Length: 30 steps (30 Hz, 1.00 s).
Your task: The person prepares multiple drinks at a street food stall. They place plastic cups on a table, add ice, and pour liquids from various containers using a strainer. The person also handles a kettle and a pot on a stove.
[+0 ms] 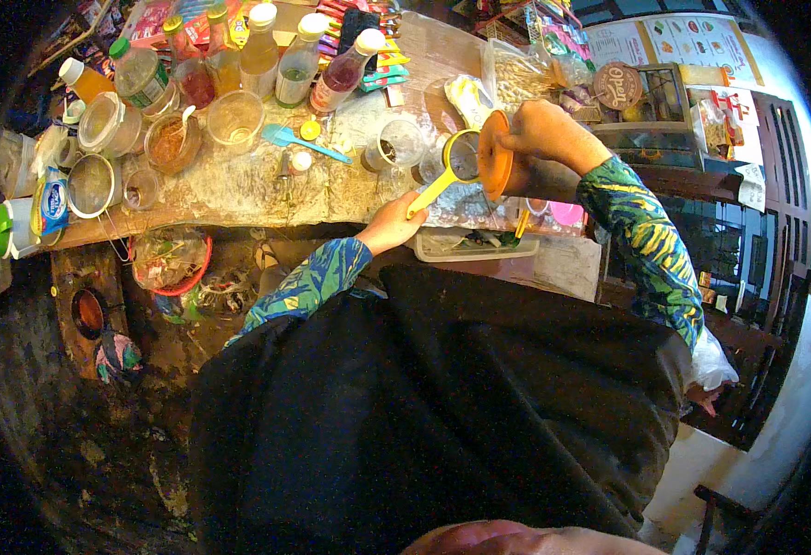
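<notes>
My left hand point(395, 223) is closed around the handle of a yellow strainer point(439, 189), whose round head hangs over the worktop. Just right of that head, my right hand point(548, 135) grips an orange round container point(496, 154), tilted on its side with its wide rim towards the strainer. What is inside it cannot be seen. A clear plastic cup with dark bits point(400, 146) stands left of the strainer. Another clear cup point(430, 165) is partly behind the strainer. Further left lies a light-blue spatula point(308, 143), near a small white-capped bottle point(299, 164).
Bottles of coloured liquid point(260, 52) line the back left. Clear tubs point(235, 121), a brown-filled tub with a spoon point(172, 144) and a metal strainer point(91, 186) stand at left. A shallow tray point(475, 251) sits below the table edge; a red-rimmed basket point(170, 262) is beneath.
</notes>
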Tool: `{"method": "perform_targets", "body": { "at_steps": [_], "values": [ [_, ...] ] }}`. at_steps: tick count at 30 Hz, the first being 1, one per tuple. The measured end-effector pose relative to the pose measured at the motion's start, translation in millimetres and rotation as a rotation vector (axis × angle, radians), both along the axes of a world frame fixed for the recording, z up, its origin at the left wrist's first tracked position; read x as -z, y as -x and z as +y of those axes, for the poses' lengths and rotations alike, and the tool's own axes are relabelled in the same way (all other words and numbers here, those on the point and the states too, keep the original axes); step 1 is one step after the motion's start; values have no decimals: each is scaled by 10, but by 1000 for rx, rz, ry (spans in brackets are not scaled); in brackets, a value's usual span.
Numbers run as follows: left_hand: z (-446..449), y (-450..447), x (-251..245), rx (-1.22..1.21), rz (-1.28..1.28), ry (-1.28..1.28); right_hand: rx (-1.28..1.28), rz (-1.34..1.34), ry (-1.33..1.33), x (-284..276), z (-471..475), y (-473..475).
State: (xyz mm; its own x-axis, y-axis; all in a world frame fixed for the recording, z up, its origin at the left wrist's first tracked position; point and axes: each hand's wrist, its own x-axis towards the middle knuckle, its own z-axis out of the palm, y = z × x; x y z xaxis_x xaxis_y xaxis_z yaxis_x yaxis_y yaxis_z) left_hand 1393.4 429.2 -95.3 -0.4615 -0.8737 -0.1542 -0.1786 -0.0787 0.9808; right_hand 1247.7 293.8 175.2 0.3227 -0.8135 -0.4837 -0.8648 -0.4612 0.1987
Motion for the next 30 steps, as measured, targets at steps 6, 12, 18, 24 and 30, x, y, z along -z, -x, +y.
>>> {"method": "perform_targets", "body": {
  "at_steps": [6,12,18,24,30],
  "values": [
    [7,37,85,18,12,0,98,-47,75,100,51,201],
    [14,44,79,43,115,-65,297,7,76,123,20,496],
    [21,29,-26,38,203,-74,449,-255,75,217,170,950],
    [11,11,-81,66,229,-120,645,-662,85,272,529,1318],
    [4,-17,-51,78,264,-89,930,-856,59,326,909,1430]
  ]
}}
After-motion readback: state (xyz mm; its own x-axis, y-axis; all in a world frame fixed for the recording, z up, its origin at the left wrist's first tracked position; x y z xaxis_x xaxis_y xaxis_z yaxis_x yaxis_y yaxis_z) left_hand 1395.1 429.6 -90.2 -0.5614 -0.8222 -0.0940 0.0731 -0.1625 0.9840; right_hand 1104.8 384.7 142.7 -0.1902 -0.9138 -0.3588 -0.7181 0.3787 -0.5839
